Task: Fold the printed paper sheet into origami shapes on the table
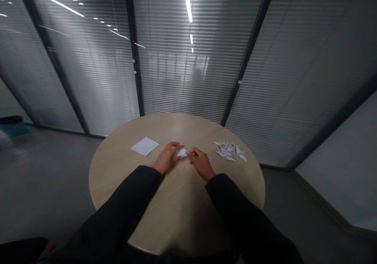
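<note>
Well, the head view looked down on a round pale-wood table, with both hands close together near its middle. The left hand was curled, its fingertips pinching one end of a small folded white paper. The right hand pinched the other end between thumb and forefinger, so the paper sat between the two hands. Whether it touched the table, I could not tell. Left of the hands on the table lay a flat square white sheet; right of them lay a loose heap of pointed origami paper cranes. Black sleeves covered both forearms. Beyond the table stood glass partitions with slatted blinds, and grey floor surrounded it.
</note>
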Available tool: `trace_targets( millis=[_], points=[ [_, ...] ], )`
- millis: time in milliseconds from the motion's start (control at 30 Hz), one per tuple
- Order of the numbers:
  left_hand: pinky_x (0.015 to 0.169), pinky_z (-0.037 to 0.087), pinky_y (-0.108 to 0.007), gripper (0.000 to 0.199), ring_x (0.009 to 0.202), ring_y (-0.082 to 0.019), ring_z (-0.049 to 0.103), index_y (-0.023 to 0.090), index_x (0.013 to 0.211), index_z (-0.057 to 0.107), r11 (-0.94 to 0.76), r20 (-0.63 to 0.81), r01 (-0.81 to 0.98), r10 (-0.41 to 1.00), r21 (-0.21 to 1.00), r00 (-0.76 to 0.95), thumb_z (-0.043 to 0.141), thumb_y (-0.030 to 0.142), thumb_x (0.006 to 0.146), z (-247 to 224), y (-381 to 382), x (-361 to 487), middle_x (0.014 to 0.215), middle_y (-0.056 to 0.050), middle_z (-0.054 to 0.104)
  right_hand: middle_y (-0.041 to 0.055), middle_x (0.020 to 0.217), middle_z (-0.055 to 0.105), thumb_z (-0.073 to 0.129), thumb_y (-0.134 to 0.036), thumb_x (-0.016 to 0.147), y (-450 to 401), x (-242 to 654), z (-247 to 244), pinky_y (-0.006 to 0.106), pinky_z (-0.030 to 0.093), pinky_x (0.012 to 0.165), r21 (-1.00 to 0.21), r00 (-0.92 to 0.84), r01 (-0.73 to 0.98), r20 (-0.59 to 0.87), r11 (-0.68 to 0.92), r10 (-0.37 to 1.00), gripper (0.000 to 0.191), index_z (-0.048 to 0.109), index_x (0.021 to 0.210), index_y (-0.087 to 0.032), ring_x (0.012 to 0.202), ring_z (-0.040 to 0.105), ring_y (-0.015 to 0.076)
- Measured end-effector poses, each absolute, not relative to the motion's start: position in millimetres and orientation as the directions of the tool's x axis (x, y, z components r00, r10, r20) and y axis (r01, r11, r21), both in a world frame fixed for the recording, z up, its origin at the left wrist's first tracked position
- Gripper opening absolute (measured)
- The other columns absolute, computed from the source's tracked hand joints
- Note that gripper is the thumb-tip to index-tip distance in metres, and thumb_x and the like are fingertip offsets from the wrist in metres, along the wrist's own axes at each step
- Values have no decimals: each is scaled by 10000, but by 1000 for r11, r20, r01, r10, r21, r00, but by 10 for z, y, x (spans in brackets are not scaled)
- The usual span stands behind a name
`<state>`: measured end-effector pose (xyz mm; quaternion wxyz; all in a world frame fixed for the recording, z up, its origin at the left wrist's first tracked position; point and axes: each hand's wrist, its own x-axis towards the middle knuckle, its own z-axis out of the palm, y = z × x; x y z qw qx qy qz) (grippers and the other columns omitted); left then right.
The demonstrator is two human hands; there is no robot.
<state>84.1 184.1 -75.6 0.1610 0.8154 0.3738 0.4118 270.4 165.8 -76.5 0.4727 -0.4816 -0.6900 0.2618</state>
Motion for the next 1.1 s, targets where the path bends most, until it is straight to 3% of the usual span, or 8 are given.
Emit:
trace_targets(
  millis=[233,433,533,600,700,800,967,1100],
  points=[
    [795,483,-307,418,881,-196,595,180,1092,665,-369,327,111,902,923,282,764,220,689,-715,1894,837,999,-92,647,-39,584,506,592,-570,768,1713,2729,-750,245,476,528,-909,4,188,380,372,925,374,558,667,-211,555,519,135],
    [628,481,-216,462,765,-142,599,157,1178,593,-28,80,-168,946,985,315,725,304,760,-550,1758,825,920,-75,642,-21,635,544,524,-514,825,1748,2767,-792,278,490,574,-872,94,319,420,372,903,318,565,722,-216,586,537,152],
    [663,504,-233,454,755,-137,611,139,1186,574,32,57,-260,943,965,328,715,289,780,-524,1728,835,921,-81,641,31,801,608,527,-363,832,1746,2779,-811,347,511,715,-735,94,519,557,437,825,192,612,891,-202,710,589,187],
    [665,512,-235,426,755,-136,616,133,1165,578,49,47,-288,948,957,316,712,268,784,-542,1739,846,912,-77,641,89,988,610,528,-246,809,1727,2770,-806,398,493,852,-579,-9,613,676,538,737,251,621,1036,-192,911,594,227],
    [642,517,-222,354,753,-130,620,129,1099,596,69,19,-301,960,951,278,715,228,781,-595,1777,864,898,-65,637,101,1133,605,468,-98,788,1674,2730,-788,442,414,1004,-330,-288,630,741,703,607,361,639,1084,-215,1112,535,231],
    [647,531,-231,292,728,-125,629,126,1039,599,95,-7,-338,968,936,251,714,207,784,-638,1812,877,869,-59,641,74,1140,643,453,-60,791,1622,2680,-774,466,342,1085,-175,-491,580,704,796,513,394,645,1094,-223,1136,543,205],
    [638,546,-217,153,660,-102,619,116,958,601,152,-52,-401,967,904,249,664,165,828,-623,1815,887,798,-41,636,69,1037,708,519,-164,890,1599,2649,-755,448,347,1091,-46,-571,587,685,808,453,239,662,1079,-200,1031,616,196],
    [608,554,-192,109,634,-94,635,107,977,585,224,-106,-393,948,892,300,596,145,876,-556,1779,886,811,-57,651,58,969,730,533,-182,913,1588,2653,-731,384,454,979,-86,-539,597,693,798,478,188,695,1004,-208,932,651,186]
  ],
)
